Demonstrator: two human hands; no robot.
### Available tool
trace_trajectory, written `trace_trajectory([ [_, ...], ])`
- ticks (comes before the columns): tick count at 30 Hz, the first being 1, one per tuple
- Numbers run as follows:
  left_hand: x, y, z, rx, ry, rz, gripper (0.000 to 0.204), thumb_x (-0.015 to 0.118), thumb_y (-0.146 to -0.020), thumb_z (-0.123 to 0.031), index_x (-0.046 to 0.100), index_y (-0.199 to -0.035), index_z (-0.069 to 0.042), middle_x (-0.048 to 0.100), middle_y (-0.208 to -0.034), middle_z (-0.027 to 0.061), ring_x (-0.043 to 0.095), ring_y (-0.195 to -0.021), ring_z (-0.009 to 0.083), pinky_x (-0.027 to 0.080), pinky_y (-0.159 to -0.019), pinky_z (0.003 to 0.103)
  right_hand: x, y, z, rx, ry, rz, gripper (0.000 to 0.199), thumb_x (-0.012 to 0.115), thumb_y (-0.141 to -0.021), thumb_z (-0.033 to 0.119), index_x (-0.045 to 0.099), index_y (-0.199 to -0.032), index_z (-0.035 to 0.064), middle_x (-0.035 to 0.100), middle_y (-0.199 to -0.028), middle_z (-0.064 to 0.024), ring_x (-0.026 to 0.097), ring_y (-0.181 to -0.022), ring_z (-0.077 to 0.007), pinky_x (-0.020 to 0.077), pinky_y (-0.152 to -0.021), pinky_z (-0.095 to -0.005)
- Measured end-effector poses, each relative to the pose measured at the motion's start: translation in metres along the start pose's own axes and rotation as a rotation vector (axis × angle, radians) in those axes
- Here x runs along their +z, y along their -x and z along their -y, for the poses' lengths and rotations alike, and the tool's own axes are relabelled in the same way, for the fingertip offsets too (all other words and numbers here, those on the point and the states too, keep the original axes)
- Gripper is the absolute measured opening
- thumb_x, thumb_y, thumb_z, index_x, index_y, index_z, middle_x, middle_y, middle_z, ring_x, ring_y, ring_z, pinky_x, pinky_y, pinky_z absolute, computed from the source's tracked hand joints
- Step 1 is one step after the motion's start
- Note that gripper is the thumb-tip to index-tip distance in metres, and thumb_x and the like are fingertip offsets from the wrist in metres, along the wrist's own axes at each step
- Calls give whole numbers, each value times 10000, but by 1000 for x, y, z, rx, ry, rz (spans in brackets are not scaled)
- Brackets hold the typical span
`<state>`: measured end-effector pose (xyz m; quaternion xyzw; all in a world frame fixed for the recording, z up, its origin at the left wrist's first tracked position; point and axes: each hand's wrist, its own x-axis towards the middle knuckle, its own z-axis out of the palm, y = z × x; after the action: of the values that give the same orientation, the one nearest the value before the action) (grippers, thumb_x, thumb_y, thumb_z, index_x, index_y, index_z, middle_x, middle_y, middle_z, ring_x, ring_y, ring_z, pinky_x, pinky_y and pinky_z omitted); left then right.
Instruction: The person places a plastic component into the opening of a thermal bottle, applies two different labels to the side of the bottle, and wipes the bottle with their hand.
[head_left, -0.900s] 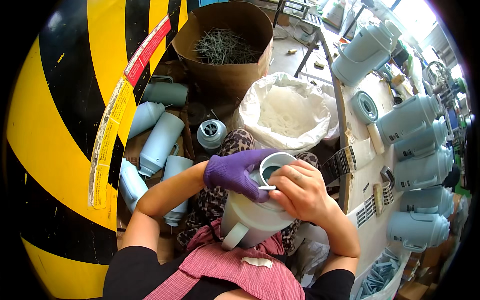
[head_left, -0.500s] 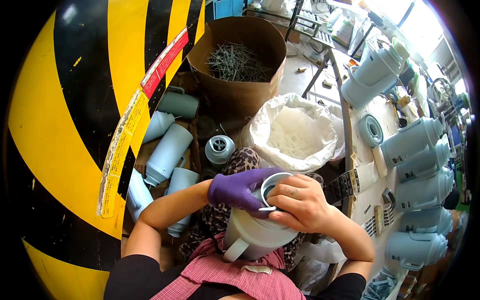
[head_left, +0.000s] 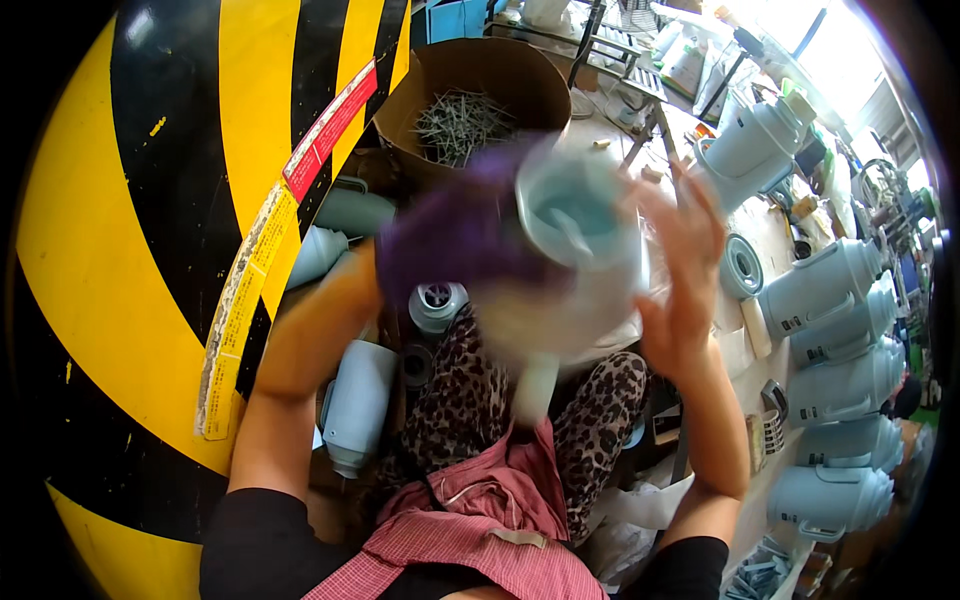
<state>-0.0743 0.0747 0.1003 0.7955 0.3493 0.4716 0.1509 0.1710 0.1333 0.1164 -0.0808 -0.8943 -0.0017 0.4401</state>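
Observation:
A pale grey-blue vacuum flask (head_left: 582, 290), smeared by motion, is raised over my lap with its round mouth up and its handle (head_left: 536, 388) pointing toward me. My left hand (head_left: 455, 230), in a purple glove, grips it on its left side near the top; the fingers themselves are blurred. On the opposite side, my bare right hand (head_left: 682, 270) has its fingers spread, close to the flask wall; whether it touches cannot be made out. Below the glove, another flask (head_left: 438, 305) stands upright on the floor, its top showing a spoked opening.
Several flasks lie at left, one a light-blue flask (head_left: 360, 405). A cardboard drum (head_left: 545, 85) holds long metal pins. The bench (head_left: 735, 390) at right carries a row of flasks (head_left: 825, 285) and a ring-shaped part (head_left: 741, 266). A striped yellow-black panel (head_left: 250, 130) rises at left.
The flask has gone up and away from my lap, its mouth now farther forward. My left hand has risen with it. My right hand has left the rim and opened on the right side.

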Motion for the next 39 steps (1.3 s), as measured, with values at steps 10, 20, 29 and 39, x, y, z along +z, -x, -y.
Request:
trace_trajectory([
  [10, -80, -47, 111, 328, -923, -583, 983, 934, -702, -391, 425, -1457, -20, 593, -1360, 149, 593, -1236, 346, 469, -1089, 464, 83, 295, 83, 496, 250, 1004, 355, 626, -947, 384, 732, -1085, 75, 733, -1057, -121, 589, -1234, -321, 280, -1162, -640],
  [20, -40, 90, 68, 87, -366, -816, 724, 728, -882, -448, 507, -1414, -9, 575, -1392, 163, 629, -1204, 329, 550, -999, 456, 17, 289, 66, 1056, 153, 127, 188, 685, -895, 37, 731, -1076, 62, 728, -1039, -122, 653, -1040, -276, 465, -976, -438],
  [29, 14, 152, 15, -83, -340, -970, 855, 746, -867, -568, 452, -1453, -19, 550, -1402, 189, 609, -1232, 345, 521, -1043, 504, 90, 270, 108, 696, -21, 547, 281, 585, -835, 6, 680, -1095, 54, 701, -1031, -134, 692, -913, -308, 563, -783, -434],
  [39, 16, 138, -70, -25, -114, -847, 866, 786, -830, -534, 445, -1442, -26, 514, -1437, 127, 509, -1348, 325, 432, -1136, 469, 122, 273, 153, 427, -438, 122, 404, 644, -790, -51, 694, -1171, 74, 665, -1159, -113, 607, -1179, -371, 505, -1011, -485],
])
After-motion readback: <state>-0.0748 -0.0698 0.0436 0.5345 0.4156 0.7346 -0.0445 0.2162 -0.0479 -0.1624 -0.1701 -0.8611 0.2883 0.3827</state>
